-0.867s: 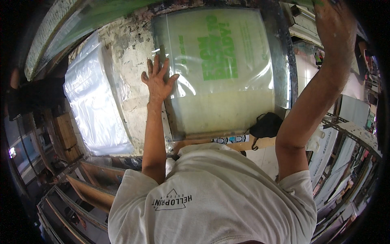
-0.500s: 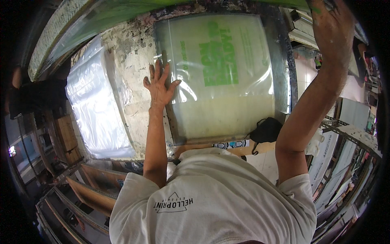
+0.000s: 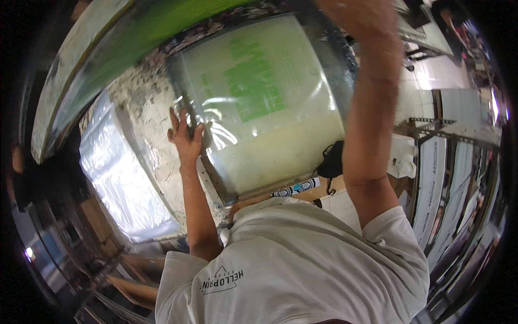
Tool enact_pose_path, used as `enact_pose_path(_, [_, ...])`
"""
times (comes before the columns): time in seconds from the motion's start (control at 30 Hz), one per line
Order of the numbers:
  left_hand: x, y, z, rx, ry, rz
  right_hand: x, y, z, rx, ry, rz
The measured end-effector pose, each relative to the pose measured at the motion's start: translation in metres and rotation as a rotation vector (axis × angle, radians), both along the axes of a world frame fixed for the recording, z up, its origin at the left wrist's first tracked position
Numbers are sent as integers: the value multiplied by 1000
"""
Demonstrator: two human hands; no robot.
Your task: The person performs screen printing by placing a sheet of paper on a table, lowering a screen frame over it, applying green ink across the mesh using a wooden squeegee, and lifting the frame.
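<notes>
My left hand (image 3: 186,137) rests with its fingers apart at the left edge of a clear plastic bag (image 3: 294,102). The bag bears green print and lies flat on a pale yellowish printing board (image 3: 286,156). My right hand (image 3: 362,16) is raised at the top edge of the picture, beyond the bag's far right corner. It is smeared by motion and its fingers are cut off, so what it holds, if anything, does not show. At the far left, a large framed screen (image 3: 167,27) with green on its mesh slants over the table.
A stack of clear plastic bags (image 3: 121,173) lies left of my left hand on the stained tabletop (image 3: 143,102). A black face mask (image 3: 332,162) hangs at the board's near right corner. Metal racks with flat panels (image 3: 442,178) stand to the right.
The view has turned, shifting the board and bag leftward and tilting them. My right hand has moved left along the top edge. The screen shows more of its green mesh. My left hand remains at the bag's edge.
</notes>
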State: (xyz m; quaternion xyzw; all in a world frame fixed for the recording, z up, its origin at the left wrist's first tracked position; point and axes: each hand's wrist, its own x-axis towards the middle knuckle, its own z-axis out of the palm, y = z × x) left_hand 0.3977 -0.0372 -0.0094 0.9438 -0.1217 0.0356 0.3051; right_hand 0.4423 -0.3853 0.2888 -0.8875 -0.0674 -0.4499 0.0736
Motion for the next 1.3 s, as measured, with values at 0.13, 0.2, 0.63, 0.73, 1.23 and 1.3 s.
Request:
enact_pose_path(0.13, [-3, 6, -7, -179, -19, -25, 6, 17, 4, 139, -82, 161])
enact_pose_path(0.2, [5, -11, 4, -237, -40, -71, -14, -1, 18, 165, -134, 109])
enact_pose_path(0.63, [29, 40, 183, -1005, -368, 399, -59, -5, -15, 441, -209, 146])
enact_pose_path(0.73, [29, 22, 230, -1218, -308, 250, -62, -8, -20, 407, -169, 151])
enact_pose_path(1.23, [18, 11, 259, -1067, -121, 600, -145, -16, -55, 366, -194, 266])
enact_pose_path(1.3, [13, 0, 258, -1028, -139, 613, -204, -6, -84, 401, -11, 222])
